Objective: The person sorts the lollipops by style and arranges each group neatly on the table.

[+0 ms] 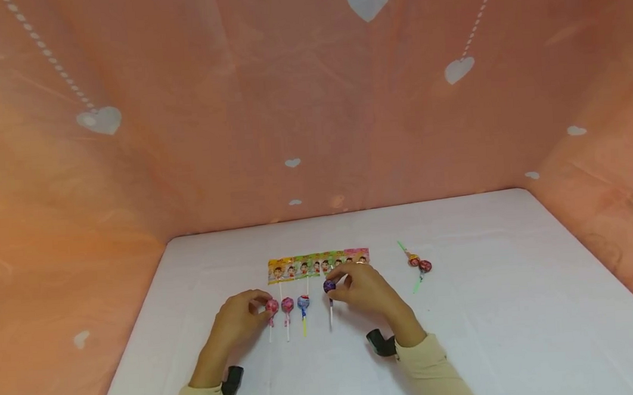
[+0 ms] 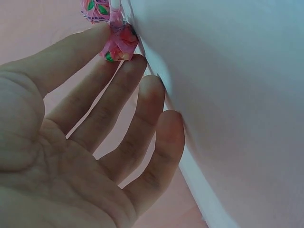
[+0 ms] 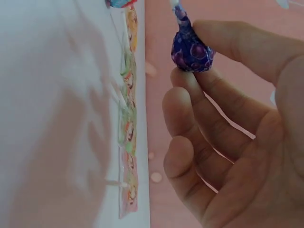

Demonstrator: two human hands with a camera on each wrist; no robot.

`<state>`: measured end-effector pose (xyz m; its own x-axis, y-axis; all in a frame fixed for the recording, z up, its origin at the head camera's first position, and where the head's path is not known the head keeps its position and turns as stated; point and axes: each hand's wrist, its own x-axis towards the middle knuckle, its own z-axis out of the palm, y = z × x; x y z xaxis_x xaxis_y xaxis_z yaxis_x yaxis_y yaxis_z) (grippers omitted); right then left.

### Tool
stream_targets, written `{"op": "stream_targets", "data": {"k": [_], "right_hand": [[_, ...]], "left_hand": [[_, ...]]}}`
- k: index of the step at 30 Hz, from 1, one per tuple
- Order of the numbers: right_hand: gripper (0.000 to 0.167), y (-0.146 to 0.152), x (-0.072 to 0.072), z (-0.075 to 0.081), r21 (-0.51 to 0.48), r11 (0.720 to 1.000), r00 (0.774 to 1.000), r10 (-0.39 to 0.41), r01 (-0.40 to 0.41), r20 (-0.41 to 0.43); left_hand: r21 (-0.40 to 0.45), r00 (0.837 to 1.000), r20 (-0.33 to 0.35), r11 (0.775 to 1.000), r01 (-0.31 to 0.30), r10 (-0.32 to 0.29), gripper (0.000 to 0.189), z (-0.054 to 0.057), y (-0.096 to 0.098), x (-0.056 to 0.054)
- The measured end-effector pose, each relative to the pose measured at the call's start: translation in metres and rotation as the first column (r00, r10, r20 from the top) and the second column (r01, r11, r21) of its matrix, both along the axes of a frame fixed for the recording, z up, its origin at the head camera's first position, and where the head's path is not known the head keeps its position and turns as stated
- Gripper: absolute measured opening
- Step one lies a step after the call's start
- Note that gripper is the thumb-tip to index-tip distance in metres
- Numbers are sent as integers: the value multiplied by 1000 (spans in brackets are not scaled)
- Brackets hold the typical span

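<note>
My left hand (image 1: 238,318) pinches a pink-wrapped lollipop (image 1: 271,306) at its candy head, at the left end of a short row. In the left wrist view, the thumb and fingertips meet at the pink wrapper (image 2: 122,45). Beside it lie another pink lollipop (image 1: 287,305) and a blue-and-red one (image 1: 303,302) with a yellow stick. My right hand (image 1: 365,285) holds a purple lollipop (image 3: 192,52) by its wrapped head, between thumb and fingers. Its white stick points toward me, just right of the blue lollipop.
A strip of yellow, green and pink printed packets (image 1: 305,267) lies behind the row, with white sticks showing against it. To the right, a yellow-and-red lollipop (image 1: 413,260) and a dark red one (image 1: 425,266) touch. A peach curtain (image 1: 311,102) surrounds the white table (image 1: 515,306).
</note>
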<state>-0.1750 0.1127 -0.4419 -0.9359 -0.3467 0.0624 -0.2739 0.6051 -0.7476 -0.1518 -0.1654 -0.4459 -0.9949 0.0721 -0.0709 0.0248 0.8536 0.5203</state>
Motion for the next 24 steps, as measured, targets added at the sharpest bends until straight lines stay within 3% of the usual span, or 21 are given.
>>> {"op": "stream_targets", "data": {"k": [24], "right_hand": [[21,-18,0,-18,29,1000,999,5,-6,41]], "left_hand": [[15,1000,4,1000,6,-6,26,0,-1,-1]]}}
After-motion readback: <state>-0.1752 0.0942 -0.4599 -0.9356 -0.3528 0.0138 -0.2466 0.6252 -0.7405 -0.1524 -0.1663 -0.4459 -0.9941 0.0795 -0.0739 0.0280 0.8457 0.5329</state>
